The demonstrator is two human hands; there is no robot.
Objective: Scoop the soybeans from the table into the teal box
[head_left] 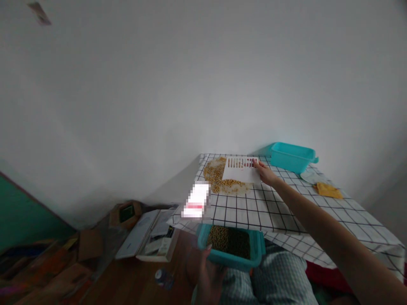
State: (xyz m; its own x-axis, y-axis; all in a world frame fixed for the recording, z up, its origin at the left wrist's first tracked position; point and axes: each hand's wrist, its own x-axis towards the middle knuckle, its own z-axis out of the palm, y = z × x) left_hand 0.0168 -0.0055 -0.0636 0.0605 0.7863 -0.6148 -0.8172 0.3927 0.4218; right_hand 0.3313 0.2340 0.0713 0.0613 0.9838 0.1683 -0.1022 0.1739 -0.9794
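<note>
My left hand (211, 271) grips the near left side of a teal plastic basket (235, 259) over my lap, its thumb on the rim. Yellowish beans (218, 238) fill the left part of the basket, and a dark layer, perhaps small dark beans or shade, covers the right. My right hand (266, 173) reaches over the table and pinches the right edge of a white card (240, 173) with a row of slots near its far edge. Under and around the card, yellow beans (215, 171) lie spread on the checked cloth.
A second teal basket (291, 156) stands at the back right by the wall. A yellow cloth or packet (329, 190) lies near it. A blurred-out bright phone-like rectangle (196, 201) sits at the table's left edge. An opened box (159, 243) and a can (163, 278) are on the floor.
</note>
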